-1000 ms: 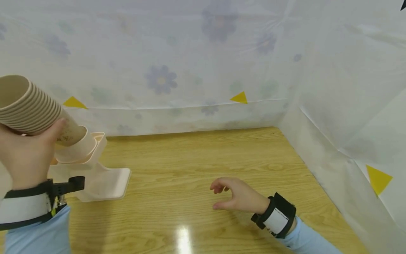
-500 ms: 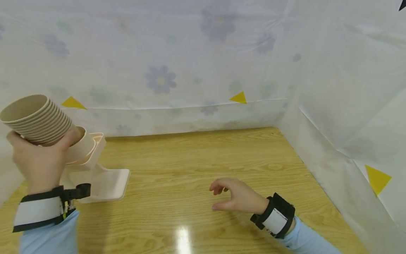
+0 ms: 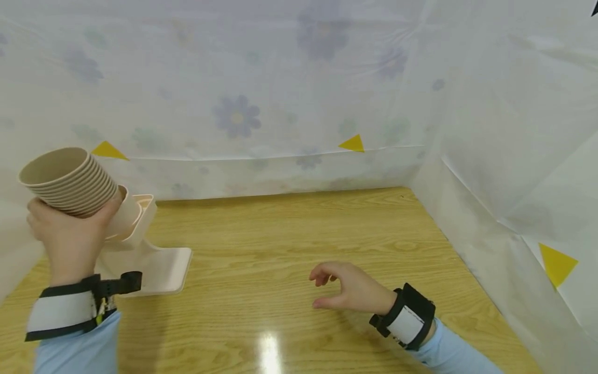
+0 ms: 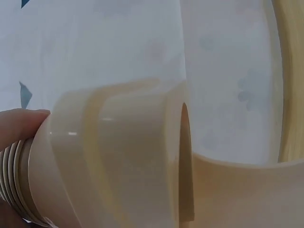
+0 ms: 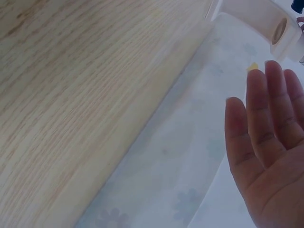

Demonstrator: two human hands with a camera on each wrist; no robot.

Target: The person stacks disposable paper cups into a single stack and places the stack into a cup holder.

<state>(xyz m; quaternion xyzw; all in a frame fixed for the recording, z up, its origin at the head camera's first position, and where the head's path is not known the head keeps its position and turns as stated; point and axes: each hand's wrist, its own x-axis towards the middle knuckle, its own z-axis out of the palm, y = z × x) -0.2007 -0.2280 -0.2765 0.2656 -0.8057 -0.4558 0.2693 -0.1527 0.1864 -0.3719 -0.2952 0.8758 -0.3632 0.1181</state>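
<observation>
At the left of the head view, my left hand (image 3: 70, 236) grips a stack of beige paper cups (image 3: 77, 182), tilted with the open mouths toward the upper left. The stack's lower end sits inside the round tube (image 3: 125, 214) of a cream plastic cup dispenser (image 3: 165, 267). In the left wrist view, the rims of the cups (image 4: 16, 166) show beside the tube (image 4: 128, 137), under my thumb. My right hand (image 3: 352, 288) is held over the table apart from everything, its fingers loosely bent with nothing between them. The right wrist view shows its palm (image 5: 280, 180) with the fingers extended.
The dispenser stands on a wood-grain table (image 3: 261, 239) near its left side. A white flowered sheet (image 3: 280, 93) hangs behind the table, and another white sheet (image 3: 523, 171) lines the right side. Yellow triangles (image 3: 352, 143) mark the sheets.
My left hand has moved right and down with the cup stack, and less of the stack now shows above the dispenser's tube. The right hand has stayed put.
</observation>
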